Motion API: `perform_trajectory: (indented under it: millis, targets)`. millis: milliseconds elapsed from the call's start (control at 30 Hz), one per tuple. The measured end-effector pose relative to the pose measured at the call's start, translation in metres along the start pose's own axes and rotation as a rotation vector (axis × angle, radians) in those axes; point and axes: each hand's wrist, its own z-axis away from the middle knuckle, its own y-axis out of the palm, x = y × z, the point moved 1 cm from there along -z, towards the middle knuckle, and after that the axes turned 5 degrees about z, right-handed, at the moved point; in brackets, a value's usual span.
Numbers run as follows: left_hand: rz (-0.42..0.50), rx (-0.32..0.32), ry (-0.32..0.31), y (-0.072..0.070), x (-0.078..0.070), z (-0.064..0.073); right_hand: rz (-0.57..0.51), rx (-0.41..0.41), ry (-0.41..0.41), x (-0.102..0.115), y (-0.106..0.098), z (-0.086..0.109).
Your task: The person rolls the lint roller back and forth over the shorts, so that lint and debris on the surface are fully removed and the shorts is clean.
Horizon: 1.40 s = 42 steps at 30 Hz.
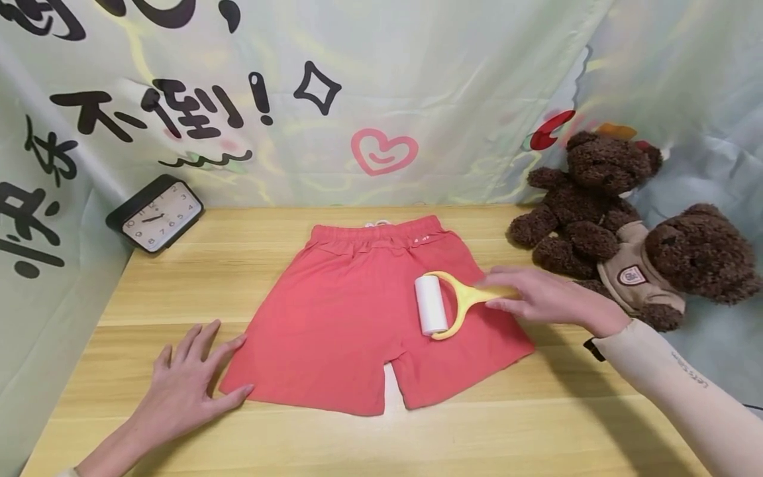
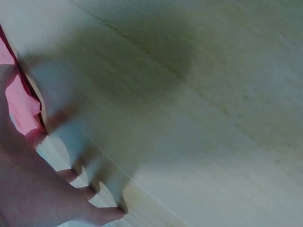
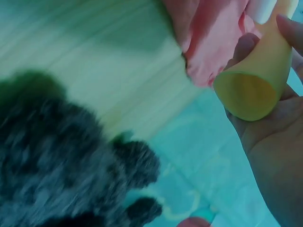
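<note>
Red shorts [image 1: 334, 311] lie spread on the wooden table, waistband toward the back. My right hand [image 1: 545, 295] grips the yellow handle of a lint roller [image 1: 467, 298]; its white cylinder lies over the leg on the right side in the head view. Seen from the right wrist, the hollow end of the handle [image 3: 251, 90] faces the camera between thumb and fingers. My left hand [image 1: 181, 387] rests with spread fingers at the shorts' lower left corner, thumb and index fingertips touching the edge. In the left wrist view, the spread fingertips [image 2: 106, 215] reach down to the tabletop.
A black-framed clock [image 1: 156, 213] stands at the back left corner. Two dark brown teddy bears [image 1: 596, 192] sit at the right, one in a beige shirt, close to my right forearm. A printed cloth [image 1: 268, 152] hangs behind the table [image 1: 197, 285].
</note>
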Motion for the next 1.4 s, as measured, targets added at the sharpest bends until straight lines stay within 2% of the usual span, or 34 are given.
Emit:
perform_trajectory:
  millis: [133,267,633,733,800,933,1033,1400]
  targets:
    - [-0.003,-0.004,0.004,0.0,0.001,0.0,-0.023,0.013,0.036,-0.005,-0.009,0.014]
    - [-0.004,0.001,0.004,-0.001,0.0,-0.002,-0.018,-0.013,0.052,-0.011,-0.016,0.029]
    - [-0.006,0.006,0.003,-0.001,0.001,-0.004,0.087,-0.102,0.145,-0.031,-0.03,0.071]
    - [-0.004,0.007,0.002,0.0,0.001,-0.003,0.118,-0.081,0.182,-0.031,-0.035,0.078]
    - [-0.001,0.01,0.001,0.001,0.001,-0.003,0.126,-0.048,0.235,-0.03,-0.04,0.083]
    - [0.007,0.014,-0.002,0.002,0.001,-0.003,0.115,0.028,0.339,-0.027,-0.049,0.09]
    - [0.009,0.016,-0.007,0.003,0.001,-0.002,0.102,0.046,0.38,-0.026,-0.055,0.094]
    - [0.019,0.016,0.01,-0.002,0.002,0.001,0.18,-0.147,0.371,-0.008,-0.068,0.104]
